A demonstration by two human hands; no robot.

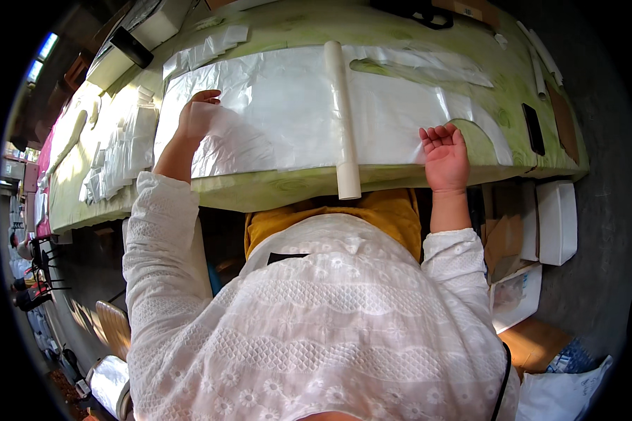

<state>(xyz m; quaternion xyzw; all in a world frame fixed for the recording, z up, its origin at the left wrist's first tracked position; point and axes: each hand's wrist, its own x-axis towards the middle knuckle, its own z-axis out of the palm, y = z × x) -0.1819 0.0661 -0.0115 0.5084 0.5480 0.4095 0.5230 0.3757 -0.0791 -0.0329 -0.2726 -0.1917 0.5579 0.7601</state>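
Note:
A large, thin white plastic bag lies flat across the table, its strap-like handles spread toward the right. Over its middle rests a long cream-coloured tube, running from the far side to the near table edge. At the bag's left end, my left hand is closed on the plastic, with a see-through fold covering part of the fingers. My right hand is turned palm up near the table's front edge, beside the right handle. Its fingers are loosely bent and apart from the palm, and nothing is in it.
Stacked folded plastic bags lie on the left, with more folded plastic behind. A dark cylinder stands at the far left. To the right are a black phone and thin white rolls. White boxes stand below the table.

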